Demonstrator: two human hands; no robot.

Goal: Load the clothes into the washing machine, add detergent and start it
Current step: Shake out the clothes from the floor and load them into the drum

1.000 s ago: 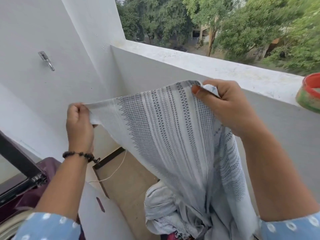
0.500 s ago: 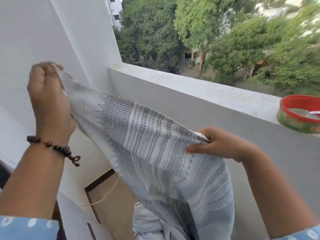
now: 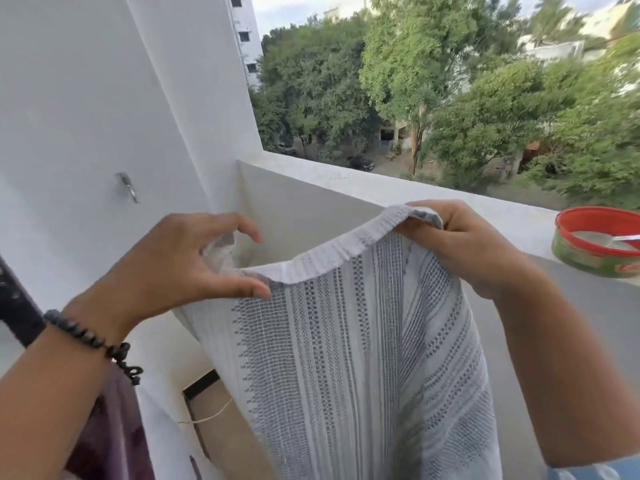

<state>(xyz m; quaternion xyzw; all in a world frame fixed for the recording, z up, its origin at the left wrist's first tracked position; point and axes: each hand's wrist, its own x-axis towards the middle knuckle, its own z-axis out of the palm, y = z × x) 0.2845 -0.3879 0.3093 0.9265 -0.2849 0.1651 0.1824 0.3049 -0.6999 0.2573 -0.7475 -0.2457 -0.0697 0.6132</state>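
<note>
Two hands up, one cloth stretched between them, head view only. Left hand (image 3: 187, 268) pinching the top hem of the grey-and-white striped cloth (image 3: 363, 358) between thumb and index, other fingers (image 3: 242, 225) loosely fanned above it. Right hand (image 3: 460, 247) curled round the opposite corner, hem bunched in the grip. Slack edge sagging between the two, rest hanging straight down out of the bottom of the shot. Held out in front of the white parapet (image 3: 433, 195), trees and a street well below on the far side.

Red-rimmed tub (image 3: 599, 242) sitting on the ledge off to the right, spoon handle poking out, probably the detergent but label too blurry to say. Bead bracelet (image 3: 90, 339) on the left wrist. Dark purple bit at lower left (image 3: 114, 427), maybe the washing machine, can't tell from this little.

Still early in the loading, going by this piece not yet being in the drum.

Stuff that could go sideways, guessing here: light two-finger pinch on the left, so a shake or a gust could pull that corner free. Cloth swinging right could clip the tub, and sitting on the ledge it looks easy to knock over. Long hanging tail could also drag on the floor.
</note>
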